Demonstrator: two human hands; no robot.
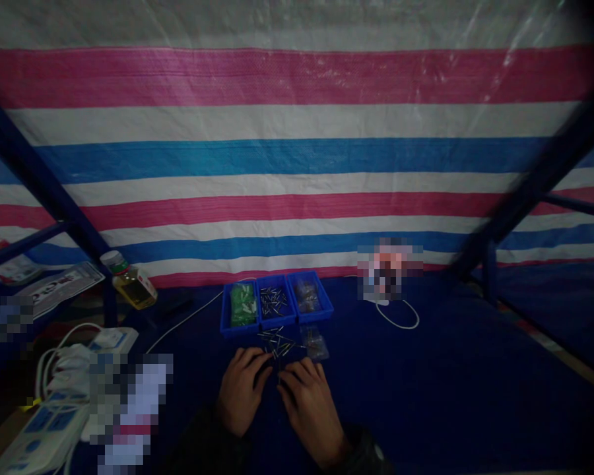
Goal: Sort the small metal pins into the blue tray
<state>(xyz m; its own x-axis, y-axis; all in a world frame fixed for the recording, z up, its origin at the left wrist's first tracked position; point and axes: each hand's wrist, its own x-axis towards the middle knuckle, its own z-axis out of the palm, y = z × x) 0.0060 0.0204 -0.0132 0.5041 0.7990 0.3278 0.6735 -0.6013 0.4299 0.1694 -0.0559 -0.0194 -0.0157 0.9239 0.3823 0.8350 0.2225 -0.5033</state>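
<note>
My left hand (243, 390) is at the near edge of a loose pile of thin metal pins (276, 340). Its fingers are bent and its thumb stands apart from the index finger, with nothing visible between them. Beside it, my right hand (311, 404) has thumb and fingertips drawn together; what they hold, if anything, is too small and dark to name. Just beyond the hands are three joined blue trays: the left tray (224, 319) holds a green bag, the middle tray (277, 322) more metal pins, the right tray (327, 305) a clear bag. A small clear plastic bag (315, 343) lies before the trays.
A bottle of yellowish liquid (134, 285) stands at the left, behind a white power strip (44, 429) with plugs and cables. A white cable loop (400, 315) lies at the right on the dark blue surface (455, 389). Blue frame bars and a striped sheet (297, 158) enclose the back.
</note>
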